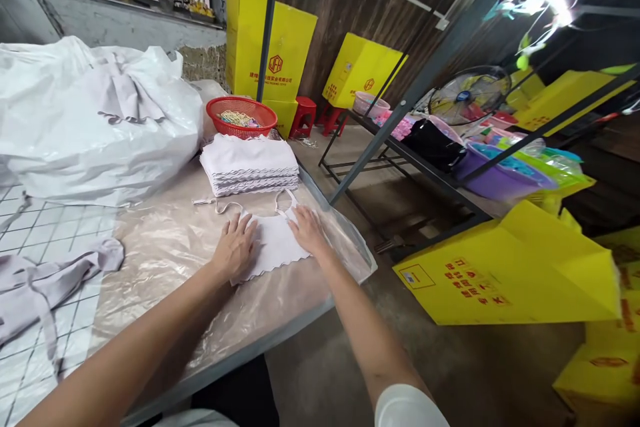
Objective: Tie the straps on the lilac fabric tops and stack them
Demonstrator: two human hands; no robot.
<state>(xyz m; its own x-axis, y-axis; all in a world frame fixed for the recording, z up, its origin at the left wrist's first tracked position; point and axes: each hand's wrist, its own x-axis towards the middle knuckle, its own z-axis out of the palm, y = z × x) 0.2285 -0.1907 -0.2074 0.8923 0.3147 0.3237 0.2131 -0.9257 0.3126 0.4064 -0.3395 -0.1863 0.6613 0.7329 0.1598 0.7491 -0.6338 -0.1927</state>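
Note:
A small pale lilac camisole-like garment with thin straps and a wavy hem lies flat on the plastic-covered table. My left hand rests on its left side, fingers stretched out. On its right side, near the strap, my right hand lies flat with fingers extended. Just beyond the hands sits a neat stack of folded garments of the same colour, their scalloped edges facing me. Another loose lilac garment with long straps lies crumpled at the left.
Behind the stack stands a red basket with elastic-looking bands. A large white plastic bag fills the back left, a garment on top. To the right are a dark metal rack with a purple tub, a fan and yellow boxes.

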